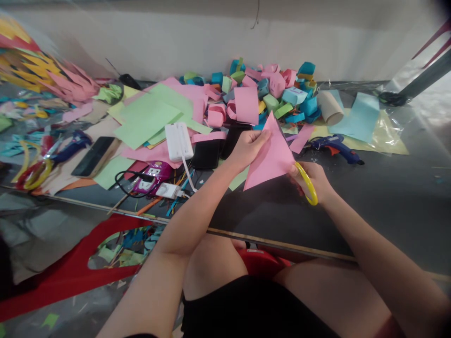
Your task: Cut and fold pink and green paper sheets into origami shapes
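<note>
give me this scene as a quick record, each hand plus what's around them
left hand: grips pink paper near its top corner
right hand: holds yellow loop handle, apparently scissors; blades hidden
beyond right hand: blue glue gun on dark table
left side: white device with cable, purple socket block
back: heap of coloured paper pieces

Well to the right of the white rectangular plastic power bank (179, 142) lay a pistol-shaped blue plastic glue gun (338, 147).
</note>
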### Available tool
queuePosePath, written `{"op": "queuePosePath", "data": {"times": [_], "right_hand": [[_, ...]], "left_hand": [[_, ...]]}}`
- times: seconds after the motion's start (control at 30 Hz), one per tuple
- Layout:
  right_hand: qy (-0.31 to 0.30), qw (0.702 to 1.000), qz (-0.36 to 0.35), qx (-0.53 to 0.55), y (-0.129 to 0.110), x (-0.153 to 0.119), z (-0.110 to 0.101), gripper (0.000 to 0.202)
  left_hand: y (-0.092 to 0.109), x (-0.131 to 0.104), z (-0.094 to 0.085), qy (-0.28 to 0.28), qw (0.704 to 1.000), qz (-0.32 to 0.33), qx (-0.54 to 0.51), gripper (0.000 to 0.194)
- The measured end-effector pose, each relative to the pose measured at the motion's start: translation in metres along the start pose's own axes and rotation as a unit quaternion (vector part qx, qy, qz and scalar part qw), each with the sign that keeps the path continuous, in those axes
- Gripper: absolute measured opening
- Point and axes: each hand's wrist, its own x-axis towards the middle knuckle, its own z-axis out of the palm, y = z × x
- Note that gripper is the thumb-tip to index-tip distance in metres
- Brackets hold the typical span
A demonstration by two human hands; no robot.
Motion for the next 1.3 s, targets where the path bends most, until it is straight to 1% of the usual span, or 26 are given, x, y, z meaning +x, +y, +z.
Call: {"op": "queuePosePath", "data": {"times": [0.17, 0.27, 0.4, 0.5, 0.7, 0.83, 0.93, 1.0, 1.2, 1.3], "right_hand": [[0.006, 1.000, 0.001, -0.007, 0.0020, 0.0014, -0.0005, 0.072], [0.017, 1.000, -0.013, -0.020, 0.0011, 0.0021, -0.0005, 0.073], [0.037, 0.998, -0.040, -0.038, 0.0006, 0.0025, 0.0005, 0.074], [0.040, 0.997, -0.041, -0.045, 0.0021, 0.0027, 0.0021, 0.075], [0.055, 0.995, -0.049, -0.065, 0.0048, 0.0032, 0.0031, 0.074], [0.050, 0.996, -0.049, -0.057, 0.0051, 0.0027, 0.0042, 0.073], [0.027, 0.999, -0.030, -0.031, 0.0047, 0.0022, 0.0055, 0.073], [0.023, 0.999, -0.018, -0.017, 0.0046, 0.0023, 0.0057, 0.073], [0.059, 0.997, -0.037, -0.031, 0.0076, 0.0053, 0.0046, 0.072], [0.078, 0.997, -0.027, -0.012, 0.0084, 0.0054, 0.0041, 0.071]], "left_hand": [[-0.0021, -0.0002, -0.0003, -0.002, 1.000, 0.012, -0.004, 0.062], [-0.0036, -0.0001, -0.0007, -0.006, 1.000, 0.022, -0.007, 0.062], [-0.0048, 0.0006, -0.0013, 0.000, 1.000, 0.010, -0.012, 0.062], [-0.0047, 0.0008, -0.0010, -0.002, 1.000, 0.000, -0.023, 0.061], [-0.0058, 0.0004, -0.0004, -0.006, 1.000, 0.008, -0.007, 0.061], [-0.0079, 0.0010, -0.0010, -0.017, 0.999, 0.015, -0.025, 0.061], [-0.0079, 0.0010, -0.0008, -0.018, 0.999, 0.005, -0.040, 0.062], [-0.0072, 0.0006, -0.0002, -0.022, 0.998, -0.008, -0.055, 0.061], [-0.0062, -0.0001, 0.0013, -0.019, 0.994, -0.046, -0.102, 0.055], [-0.0071, 0.0009, 0.0008, -0.017, 0.994, -0.051, -0.099, 0.054]]}}
